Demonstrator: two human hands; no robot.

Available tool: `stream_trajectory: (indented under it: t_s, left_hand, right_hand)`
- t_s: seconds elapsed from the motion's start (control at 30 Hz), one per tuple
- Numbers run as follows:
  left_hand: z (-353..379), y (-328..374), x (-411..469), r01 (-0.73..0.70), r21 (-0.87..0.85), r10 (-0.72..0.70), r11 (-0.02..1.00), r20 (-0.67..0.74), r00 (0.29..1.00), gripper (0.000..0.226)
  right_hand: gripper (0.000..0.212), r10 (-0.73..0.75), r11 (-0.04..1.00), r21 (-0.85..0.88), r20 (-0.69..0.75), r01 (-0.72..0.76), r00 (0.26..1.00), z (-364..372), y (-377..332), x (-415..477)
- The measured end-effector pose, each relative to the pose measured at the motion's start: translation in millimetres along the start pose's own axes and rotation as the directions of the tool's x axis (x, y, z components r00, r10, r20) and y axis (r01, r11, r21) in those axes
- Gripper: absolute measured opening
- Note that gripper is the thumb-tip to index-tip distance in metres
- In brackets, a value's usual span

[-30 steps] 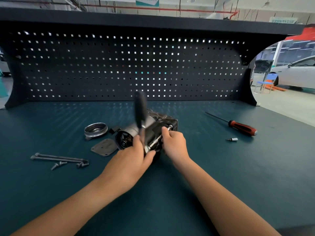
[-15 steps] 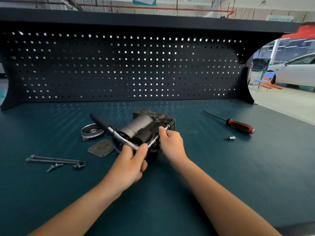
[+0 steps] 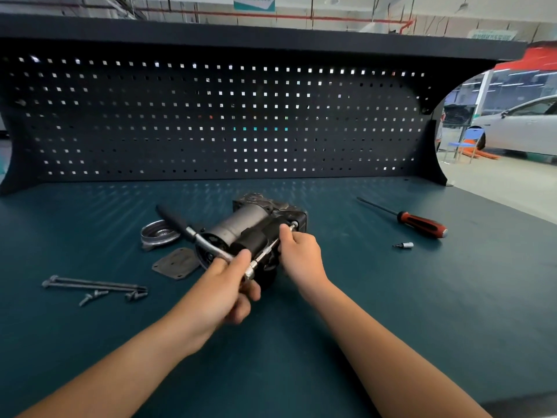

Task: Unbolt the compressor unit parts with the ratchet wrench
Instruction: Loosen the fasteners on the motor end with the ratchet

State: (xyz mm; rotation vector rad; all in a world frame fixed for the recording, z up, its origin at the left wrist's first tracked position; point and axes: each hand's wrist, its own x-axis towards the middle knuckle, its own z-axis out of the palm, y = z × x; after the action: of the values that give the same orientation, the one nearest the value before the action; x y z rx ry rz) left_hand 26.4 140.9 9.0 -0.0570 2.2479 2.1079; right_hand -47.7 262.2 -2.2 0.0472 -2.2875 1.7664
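The compressor unit [image 3: 241,221], a grey cylinder on a black housing, lies on the teal bench at centre. The ratchet wrench [image 3: 193,233] has its black handle pointing up-left and low over the bench. Its chrome extension bar [image 3: 265,254] runs from the ratchet head to a bolt on the housing's right end. My left hand [image 3: 223,288] grips the ratchet at its head. My right hand [image 3: 298,254] pinches the extension bar near the bolt, thumb on top.
A metal ring cover [image 3: 159,233] and a flat gasket plate [image 3: 177,263] lie left of the unit. Long bolts [image 3: 90,283] and short screws [image 3: 93,297] sit further left. A red-handled screwdriver [image 3: 419,223] and a small socket bit [image 3: 404,245] lie at right. The pegboard [image 3: 211,116] closes the back.
The ratchet handle has swung from upright down to the left, and lies low over the bench. My right hand has stayed on the extension bar.
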Motion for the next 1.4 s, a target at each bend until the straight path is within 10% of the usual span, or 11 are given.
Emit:
stream_trajectory:
  t_s: [0.1,0.2,0.33,0.4,0.53,0.67,0.87,1.03,1.13,1.3,1.4]
  left_hand:
    - [0.8,4.0,-3.1,0.082,-0.172,-0.078,0.982,0.034,0.996,0.023]
    - [-2.4,0.6,-4.0,-0.221,0.328,0.243,0.919,-0.027,0.970,0.015]
    - [-13.9,-3.8,-3.2,-0.464,0.885,0.637,-0.046,0.383,0.669,0.042]
    - [-18.2,-4.8,-3.0,-0.443,0.862,0.645,-0.247,0.487,0.589,0.035]
    - [-9.1,-9.5,-6.3,-0.401,0.813,0.553,0.422,0.120,0.824,0.013]
    - [7.8,-3.6,-1.2,-0.137,0.046,0.140,0.989,-0.068,0.988,0.016]
    - [7.8,-3.9,-4.5,-0.326,0.263,0.355,0.908,-0.070,0.932,0.010]
    - [-8.5,-2.7,-4.0,-0.368,0.929,0.644,0.046,0.254,0.722,0.031]
    - [-11.9,-3.7,-2.1,-0.401,0.904,0.683,-0.148,0.386,0.620,0.045]
    - [-7.1,-3.4,3.9,-0.330,0.615,0.456,0.716,-0.053,0.889,0.027]
    - [-3.8,2.4,4.7,-0.200,0.226,0.224,0.953,-0.085,0.971,0.031]
  right_hand:
    - [0.040,0.002,1.000,0.020,0.013,-0.002,1.000,-1.0,-0.7,-0.6]
    - [0.044,0.004,1.000,0.009,0.013,-0.004,1.000,-0.9,-0.3,-0.4]
    - [0.041,0.002,0.999,-0.053,0.005,-0.002,1.000,-0.9,-0.3,3.2]
    - [0.043,-0.027,0.998,-0.056,-0.002,0.027,1.000,-1.2,1.1,3.5]
    - [0.045,-0.029,0.999,0.023,0.014,0.029,0.999,0.0,2.1,0.8]
    - [0.040,0.007,0.999,0.035,0.025,-0.008,1.000,-1.7,0.5,0.2]
    - [0.037,0.048,0.996,0.066,0.054,-0.052,0.997,-3.0,0.8,0.7]
    - [0.025,0.066,0.998,0.019,-0.053,-0.065,0.996,-18.3,6.7,13.5]
    - [0.013,0.084,0.989,-0.106,-0.167,-0.102,0.982,-37.3,21.2,24.5]
    - [0.090,-0.019,0.962,-0.265,0.157,0.061,0.987,-43.2,44.0,39.6]
    - [0.107,-0.078,0.936,-0.310,0.280,0.167,0.957,-35.9,49.6,45.6]
